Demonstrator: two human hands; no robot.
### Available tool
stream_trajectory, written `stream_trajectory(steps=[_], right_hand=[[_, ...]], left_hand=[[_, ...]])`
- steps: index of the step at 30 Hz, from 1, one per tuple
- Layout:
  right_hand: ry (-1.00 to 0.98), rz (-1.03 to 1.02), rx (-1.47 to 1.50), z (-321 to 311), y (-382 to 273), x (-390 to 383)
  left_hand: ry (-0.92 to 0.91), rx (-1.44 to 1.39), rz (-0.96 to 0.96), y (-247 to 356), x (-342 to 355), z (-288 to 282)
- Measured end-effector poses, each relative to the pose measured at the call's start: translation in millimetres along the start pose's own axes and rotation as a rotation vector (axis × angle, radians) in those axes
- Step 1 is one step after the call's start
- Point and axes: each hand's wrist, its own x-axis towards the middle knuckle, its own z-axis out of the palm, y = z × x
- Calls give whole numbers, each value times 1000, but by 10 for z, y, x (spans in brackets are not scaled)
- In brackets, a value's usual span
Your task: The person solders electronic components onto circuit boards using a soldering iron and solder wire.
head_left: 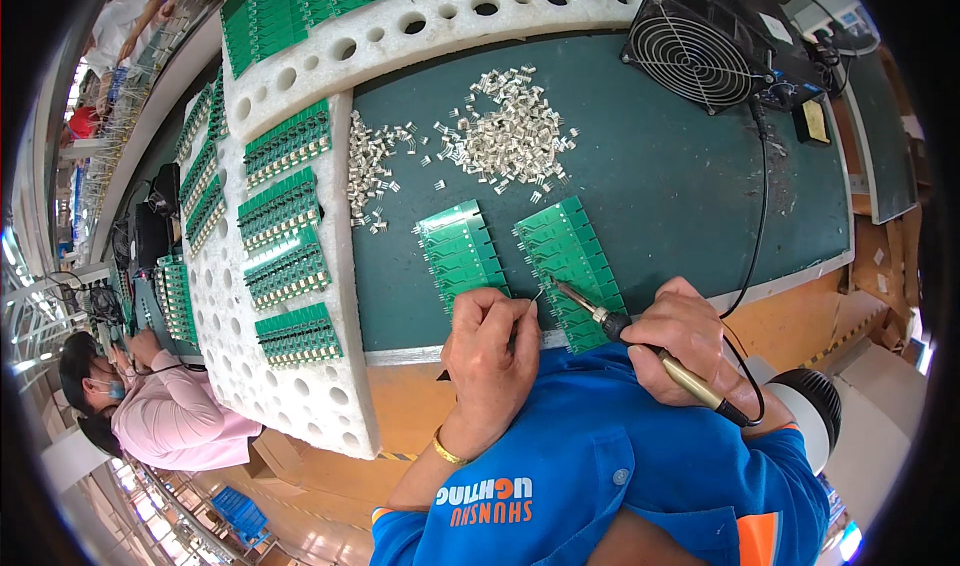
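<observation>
My right hand (682,338) grips a soldering iron (690,378) with an olive handle. Its tip points down onto the right-hand green circuit board panel (565,251), near that panel's left edge. My left hand (488,351) is closed in a pinch beside the tip, with a thin strand of solder wire (541,292) showing at the fingertips. Most of the wire is hidden by the hand. A second green panel (462,246) lies to the left, its lower end partly covered by my left fingers. Small white components line the left edges of both panels.
Loose white pin components (510,131) are heaped behind the panels, with a smaller pile (368,166) at left. White foam racks (330,391) carry several populated boards. A black fan (695,56) stands back right; the iron's cable (762,206) runs nearby. A co-worker (175,411) sits far left.
</observation>
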Motion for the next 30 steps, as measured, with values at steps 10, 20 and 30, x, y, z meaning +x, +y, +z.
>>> stream_trajectory(steps=[10, 20, 30], right_hand=[[-20, 6, 13, -7, 9, -5], [-27, 6, 11, 7, 2, 14], [-69, 14, 30, -9, 20, -36]], left_hand=[[12, 14, 0, -10, -9, 35], [12, 14, 25, -22, -2, 47], [-4, 5, 24, 0, 4, 42]])
